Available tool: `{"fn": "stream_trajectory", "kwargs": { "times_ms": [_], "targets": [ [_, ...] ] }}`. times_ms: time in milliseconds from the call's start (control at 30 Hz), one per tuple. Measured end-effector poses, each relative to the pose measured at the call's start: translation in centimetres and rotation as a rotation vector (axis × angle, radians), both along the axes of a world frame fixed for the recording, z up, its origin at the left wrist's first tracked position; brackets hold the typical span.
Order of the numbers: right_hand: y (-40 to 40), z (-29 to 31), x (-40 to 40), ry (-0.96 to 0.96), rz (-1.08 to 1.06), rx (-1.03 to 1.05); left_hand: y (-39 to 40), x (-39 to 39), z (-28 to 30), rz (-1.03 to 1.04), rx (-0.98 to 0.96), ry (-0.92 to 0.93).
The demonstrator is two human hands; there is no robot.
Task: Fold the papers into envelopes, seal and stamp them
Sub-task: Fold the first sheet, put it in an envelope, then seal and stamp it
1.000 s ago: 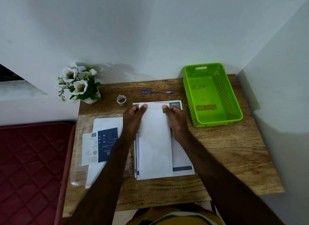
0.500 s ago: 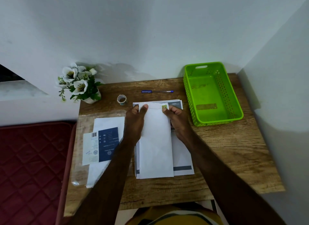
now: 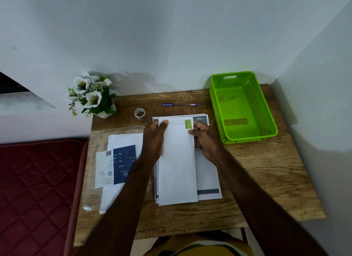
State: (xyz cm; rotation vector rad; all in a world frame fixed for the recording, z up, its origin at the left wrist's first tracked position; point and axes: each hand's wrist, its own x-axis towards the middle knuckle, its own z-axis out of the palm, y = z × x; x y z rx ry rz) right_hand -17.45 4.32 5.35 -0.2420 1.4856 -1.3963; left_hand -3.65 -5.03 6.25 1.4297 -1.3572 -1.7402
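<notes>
On your table [image 3: 266, 170], the white envelope [image 3: 177, 160] lies on the paper stack [image 3: 208, 172]. The blue pack label [image 3: 123, 163] shows a barcode; its print is unreadable. Your left hand [image 3: 154, 139] pinches the envelope's top-left corner. Your right hand's [image 3: 206, 139] grip pinches its right edge under the green stamp [image 3: 188, 123].

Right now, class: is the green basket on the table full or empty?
Empty. The green basket shows its bare floor and perforated walls, with no envelope or paper inside. It stands at the table's far right corner.
</notes>
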Motion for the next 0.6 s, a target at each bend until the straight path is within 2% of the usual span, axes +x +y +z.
{"fn": "stream_trajectory", "kwargs": {
  "times_ms": [133, 367, 600],
  "targets": [
    [1.9, 0.1, 0.2, -0.088, 0.047, -0.008, -0.1, 0.1, 0.4, -0.018, 0.031, 0.006],
    [7.5, 0.0, 2.5, -0.193, 0.183, 0.097, -1.2, 0.5, 0.9, -0.007, 0.083, 0.086],
    [11.0, -0.1, 5.0, -0.260, 0.166, 0.124, -1.4, 0.1, 1.7, 0.028, 0.163, 0.159]
  ]
}}
